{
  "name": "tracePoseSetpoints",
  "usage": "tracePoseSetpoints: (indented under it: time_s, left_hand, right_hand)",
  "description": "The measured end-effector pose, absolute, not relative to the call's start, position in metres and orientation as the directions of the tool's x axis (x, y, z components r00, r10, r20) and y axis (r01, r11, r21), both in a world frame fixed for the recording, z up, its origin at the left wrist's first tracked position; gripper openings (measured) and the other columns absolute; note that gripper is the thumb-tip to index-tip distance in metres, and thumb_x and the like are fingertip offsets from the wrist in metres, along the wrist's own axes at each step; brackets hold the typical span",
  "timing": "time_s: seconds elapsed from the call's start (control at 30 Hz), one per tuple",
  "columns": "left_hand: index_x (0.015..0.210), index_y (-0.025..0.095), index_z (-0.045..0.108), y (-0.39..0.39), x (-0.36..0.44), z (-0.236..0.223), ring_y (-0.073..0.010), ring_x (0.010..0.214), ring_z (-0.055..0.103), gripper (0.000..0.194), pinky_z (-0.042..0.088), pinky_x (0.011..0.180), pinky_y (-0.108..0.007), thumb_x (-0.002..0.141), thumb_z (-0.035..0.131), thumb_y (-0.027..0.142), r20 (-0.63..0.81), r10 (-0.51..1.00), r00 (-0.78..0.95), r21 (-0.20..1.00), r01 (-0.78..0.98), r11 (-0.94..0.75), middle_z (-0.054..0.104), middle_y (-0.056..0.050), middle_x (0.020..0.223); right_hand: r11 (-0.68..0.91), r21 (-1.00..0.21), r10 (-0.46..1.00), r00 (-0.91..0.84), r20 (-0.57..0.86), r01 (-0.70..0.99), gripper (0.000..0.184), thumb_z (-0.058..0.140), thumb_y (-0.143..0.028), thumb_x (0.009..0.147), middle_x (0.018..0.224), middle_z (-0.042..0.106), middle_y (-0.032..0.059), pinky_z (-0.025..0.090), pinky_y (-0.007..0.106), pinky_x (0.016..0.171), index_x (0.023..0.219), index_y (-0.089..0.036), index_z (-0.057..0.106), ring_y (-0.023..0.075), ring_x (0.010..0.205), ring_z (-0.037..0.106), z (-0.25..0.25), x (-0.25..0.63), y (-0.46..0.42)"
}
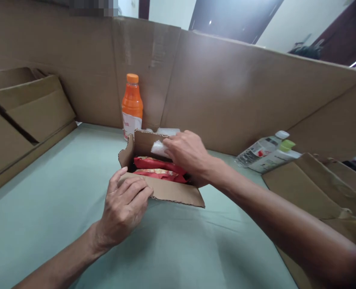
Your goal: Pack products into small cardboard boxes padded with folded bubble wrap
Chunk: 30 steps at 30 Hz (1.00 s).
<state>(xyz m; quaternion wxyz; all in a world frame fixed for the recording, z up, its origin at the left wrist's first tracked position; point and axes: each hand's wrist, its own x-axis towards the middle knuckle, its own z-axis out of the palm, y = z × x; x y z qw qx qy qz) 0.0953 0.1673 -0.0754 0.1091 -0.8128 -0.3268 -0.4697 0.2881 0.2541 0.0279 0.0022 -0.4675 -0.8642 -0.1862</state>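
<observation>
A small cardboard box [178, 191] stands with its top flaps apart on the light green surface. Inside lie red packets [154, 163] with patterned patches. My left hand [125, 204] grips the near left edge of the box, fingers curled over its front flap. Over the box's right side, my right hand [187, 150] is closed on a white, crumpled packet [159, 148], perhaps plastic or tissue; its far part is hidden by the fingers. Behind the box stands a bottle of orange drink [132, 104] with an orange cap.
A tall cardboard wall [226, 88] runs along the back. Folded cardboard [36, 96] borders the left side, and more cardboard [304, 188] the right. A clear bottle [260, 149] leans beside a white carton [271, 160] with a green cap. Something white [168, 131] lies behind the box.
</observation>
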Motion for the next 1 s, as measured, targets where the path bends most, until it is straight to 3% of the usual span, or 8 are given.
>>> tracePoseSetpoints:
  time_s: [0.1,0.23,0.37,0.43,0.5,0.57,0.67,1.0]
  left_hand:
    - [0.096,0.017,0.066,0.168,0.096,-0.076,-0.0182,0.088,0.069,0.021,0.037,0.111,-0.053,0.086,0.060,0.000,0.831,0.435,0.347,0.138,0.629,-0.765,0.075,-0.005,0.092]
    - [0.099,0.017,0.066,0.170,0.093,-0.074,-0.0186,0.089,0.069,0.022,0.036,0.112,-0.054,0.085,0.061,0.000,0.823,0.431,0.369,0.129,0.617,-0.776,0.074,-0.005,0.093]
    - [0.118,0.018,0.062,0.174,0.075,-0.061,-0.0279,0.114,0.064,0.039,0.039,0.112,-0.055,0.081,0.068,0.006,0.867,0.404,0.293,0.125,0.657,-0.744,0.070,-0.010,0.109]
    - [0.129,0.020,0.058,0.176,0.062,-0.057,-0.0301,0.121,0.060,0.050,0.042,0.110,-0.053,0.081,0.070,0.012,0.878,0.447,0.172,0.214,0.695,-0.687,0.066,-0.012,0.119]
    - [0.134,0.023,0.056,0.178,0.049,-0.063,-0.0294,0.122,0.060,0.051,0.046,0.108,-0.051,0.084,0.068,0.020,0.797,0.603,0.035,0.416,0.690,-0.592,0.064,-0.011,0.126]
    - [0.139,0.027,0.052,0.180,0.041,-0.077,-0.0285,0.123,0.060,0.054,0.049,0.106,-0.050,0.087,0.065,0.029,0.604,0.795,-0.051,0.651,0.608,-0.455,0.062,-0.009,0.133]
    - [0.148,0.028,0.042,0.185,0.041,-0.104,-0.0289,0.130,0.056,0.068,0.047,0.109,-0.051,0.085,0.067,0.037,0.335,0.941,-0.043,0.862,0.418,-0.287,0.053,-0.009,0.146]
    - [0.139,0.020,0.050,0.151,0.112,-0.104,-0.0258,0.120,0.061,0.059,0.052,0.105,-0.045,0.083,0.065,0.031,0.280,0.959,0.049,0.944,0.167,-0.284,0.060,-0.011,0.136]
  right_hand:
    - [0.504,0.305,0.860,-0.503,-0.087,0.808,0.022,0.054,-0.008,0.088,0.090,0.078,0.0166,0.047,0.033,0.066,0.090,-0.012,0.076,0.0282,0.084,0.073,0.011,0.269,0.273]
    - [0.556,0.176,0.830,-0.534,-0.162,0.812,0.030,0.054,-0.006,0.087,0.099,0.078,0.0118,0.051,0.031,0.072,0.106,-0.016,0.075,0.0252,0.091,0.073,0.014,0.276,0.269]
    - [0.543,-0.125,0.824,-0.498,0.272,0.830,0.034,0.051,-0.013,0.092,0.125,0.071,0.0062,0.053,0.035,0.092,0.119,-0.022,0.070,0.0226,0.111,0.068,0.029,0.328,0.233]
    - [0.443,-0.260,0.800,-0.248,0.546,0.858,0.025,0.052,-0.021,0.095,0.121,0.072,0.0070,0.052,0.040,0.096,0.110,-0.022,0.071,0.0231,0.111,0.067,0.025,0.361,0.204]
    - [0.335,-0.402,0.762,0.006,0.647,0.852,0.021,0.056,-0.027,0.094,0.113,0.073,0.0075,0.054,0.041,0.093,0.107,-0.022,0.071,0.0233,0.105,0.068,0.008,0.388,0.177]
    - [0.268,-0.531,0.815,0.105,0.570,0.804,0.025,0.060,-0.031,0.091,0.109,0.074,0.0078,0.056,0.041,0.086,0.113,-0.022,0.069,0.0231,0.097,0.070,-0.020,0.401,0.158]
    - [0.254,-0.646,0.931,-0.002,0.364,0.720,0.042,0.064,-0.037,0.085,0.119,0.071,0.0103,0.057,0.040,0.082,0.124,-0.022,0.062,0.0248,0.099,0.068,-0.063,0.386,0.151]
    - [0.074,-0.744,0.948,0.183,0.259,0.664,0.029,0.060,-0.043,0.080,0.087,0.073,0.0089,0.054,0.036,0.068,0.093,-0.018,0.064,0.0239,0.075,0.067,-0.084,0.395,0.125]
